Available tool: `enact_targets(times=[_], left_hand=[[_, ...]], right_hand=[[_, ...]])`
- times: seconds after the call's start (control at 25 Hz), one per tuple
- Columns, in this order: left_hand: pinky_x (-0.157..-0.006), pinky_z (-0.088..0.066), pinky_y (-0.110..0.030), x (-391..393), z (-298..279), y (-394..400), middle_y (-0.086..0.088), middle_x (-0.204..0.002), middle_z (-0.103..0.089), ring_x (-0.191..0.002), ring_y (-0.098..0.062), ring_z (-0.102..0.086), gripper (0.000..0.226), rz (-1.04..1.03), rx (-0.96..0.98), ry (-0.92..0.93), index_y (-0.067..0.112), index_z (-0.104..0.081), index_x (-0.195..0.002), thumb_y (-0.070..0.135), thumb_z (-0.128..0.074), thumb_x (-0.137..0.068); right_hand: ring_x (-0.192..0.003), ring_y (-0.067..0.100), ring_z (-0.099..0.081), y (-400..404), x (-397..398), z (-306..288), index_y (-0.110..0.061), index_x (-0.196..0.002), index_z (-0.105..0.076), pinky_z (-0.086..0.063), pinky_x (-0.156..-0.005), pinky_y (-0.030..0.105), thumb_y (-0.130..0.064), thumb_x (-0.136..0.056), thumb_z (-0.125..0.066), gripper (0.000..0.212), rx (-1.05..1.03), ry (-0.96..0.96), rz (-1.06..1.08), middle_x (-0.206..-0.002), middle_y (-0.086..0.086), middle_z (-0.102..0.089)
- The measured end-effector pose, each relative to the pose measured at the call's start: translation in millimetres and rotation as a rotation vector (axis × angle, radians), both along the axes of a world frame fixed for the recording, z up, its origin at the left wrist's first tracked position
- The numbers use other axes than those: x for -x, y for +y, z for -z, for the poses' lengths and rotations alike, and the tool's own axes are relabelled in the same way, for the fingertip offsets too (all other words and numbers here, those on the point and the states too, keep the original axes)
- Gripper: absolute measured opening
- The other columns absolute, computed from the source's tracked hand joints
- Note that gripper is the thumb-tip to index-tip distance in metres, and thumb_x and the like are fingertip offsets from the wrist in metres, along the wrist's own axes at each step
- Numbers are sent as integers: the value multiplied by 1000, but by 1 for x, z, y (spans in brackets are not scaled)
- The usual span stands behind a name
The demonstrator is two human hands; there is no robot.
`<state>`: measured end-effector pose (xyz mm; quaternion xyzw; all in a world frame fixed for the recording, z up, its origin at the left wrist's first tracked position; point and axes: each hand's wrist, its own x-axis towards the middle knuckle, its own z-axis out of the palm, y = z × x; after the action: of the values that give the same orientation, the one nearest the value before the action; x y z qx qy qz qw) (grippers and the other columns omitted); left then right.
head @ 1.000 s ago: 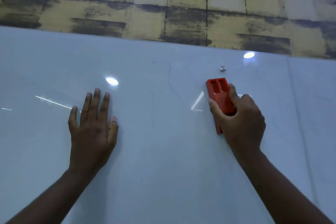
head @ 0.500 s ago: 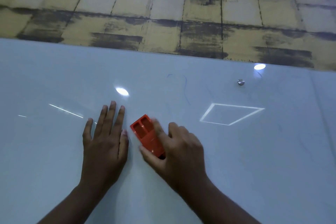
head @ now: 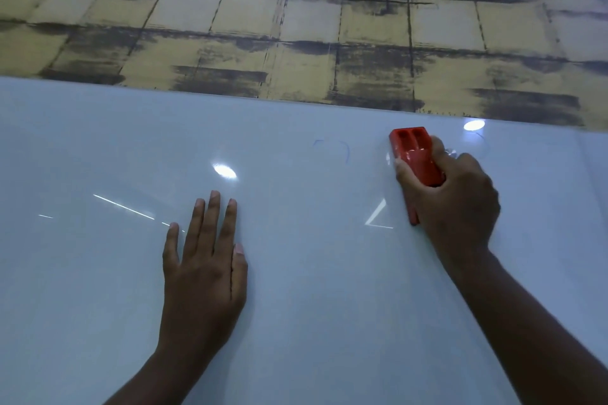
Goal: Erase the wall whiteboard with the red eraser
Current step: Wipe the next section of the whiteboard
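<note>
The right hand grips the red eraser, thumb on its left side and fingers curled over its right side, pressing it flat on the whiteboard close under the board's top edge, toward the right. The eraser's upper end with two recesses sticks out above the hand. Just left of it a faint blue pen mark shows. The left hand lies flat on the board, well apart from the eraser, fingers straight and close together, holding nothing. Patterned yellow wallpaper runs above.
</note>
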<state>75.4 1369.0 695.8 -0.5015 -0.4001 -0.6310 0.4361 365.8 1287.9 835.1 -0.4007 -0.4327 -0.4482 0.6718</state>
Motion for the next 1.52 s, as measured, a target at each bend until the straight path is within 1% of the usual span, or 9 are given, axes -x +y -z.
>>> enact_targets(times=[0.12, 0.28, 0.44, 0.56, 0.68, 0.84, 0.96, 1.32, 1.52], left_hand=[[-129, -18, -58, 0, 0, 0, -6, -176, -21, -162, -24, -22, 63, -11, -6, 3, 14, -31, -167, 29, -27, -105], [-127, -20, -59, 3, -1, 0, -7, -175, -23, -162, -26, -22, 63, -22, -16, 21, 13, -32, -166, 32, -28, -106], [-126, -23, -60, 5, -2, 1, -9, -174, -28, -161, -27, -26, 63, -19, -20, 27, 10, -36, -164, 33, -31, -105], [-121, -26, -58, 1, -7, -6, -8, -169, -38, -156, -28, -36, 63, 4, -9, -39, 14, -46, -159, 35, -37, -100], [-113, -29, -56, -5, -33, -20, -5, -158, -47, -147, -28, -44, 59, 69, 7, -114, 19, -55, -148, 39, -42, -93], [-115, -29, -56, -9, -82, -23, -5, -162, -47, -153, -25, -41, 61, 70, -45, -9, 19, -54, -151, 39, -38, -95], [-120, -30, -56, -15, -92, -10, -8, -165, -45, -155, -26, -39, 61, 42, -78, 72, 14, -50, -155, 36, -37, -100], [-118, -37, -53, -10, -87, 4, -14, -157, -53, -147, -30, -50, 55, 114, -159, 42, 5, -52, -153, 26, -45, -103], [-115, -38, -55, -7, -83, -2, -14, -159, -51, -149, -30, -47, 59, 60, -151, 58, 6, -53, -152, 31, -43, -101]], right_hand=[[-85, 34, -62, 14, 55, 3, -30, -141, -60, -37, -64, 33, -65, -86, -65, 65, 28, -105, -3, -87, 2, -46], [-82, 22, -58, 29, 141, 32, -27, -144, -55, -51, -65, 32, -68, -90, -56, 69, 59, -460, 21, -94, 3, -57], [-78, 16, -57, 31, 157, 38, -25, -145, -54, -53, -65, 30, -72, -89, -57, 72, 43, -598, 14, -94, 2, -62], [-84, 24, -61, 21, 129, 1, -32, -146, -52, -52, -68, 34, -72, -90, -55, 69, 87, -536, 76, -95, 5, -57], [-91, 29, -63, 10, 79, -47, -36, -147, -51, -47, -70, 34, -74, -89, -55, 69, 96, -253, 68, -96, 5, -54], [-84, 26, -59, 10, 39, -77, -23, -135, -64, -48, -73, 35, -72, -88, -60, 69, -12, -1, 42, -95, 8, -59], [-94, 29, -64, 12, 46, -92, -21, -134, -64, -47, -76, 35, -68, -88, -63, 65, -38, 72, -11, -105, 9, -64], [-88, 21, -61, 31, 146, -5, -24, -147, -52, -55, -72, 34, -68, -92, -57, 71, 7, -436, 20, -105, 7, -63], [-75, 26, -63, 20, 87, -24, -27, -141, -58, -44, -64, 32, -71, -90, -55, 67, 15, -387, 143, -90, 5, -60]])
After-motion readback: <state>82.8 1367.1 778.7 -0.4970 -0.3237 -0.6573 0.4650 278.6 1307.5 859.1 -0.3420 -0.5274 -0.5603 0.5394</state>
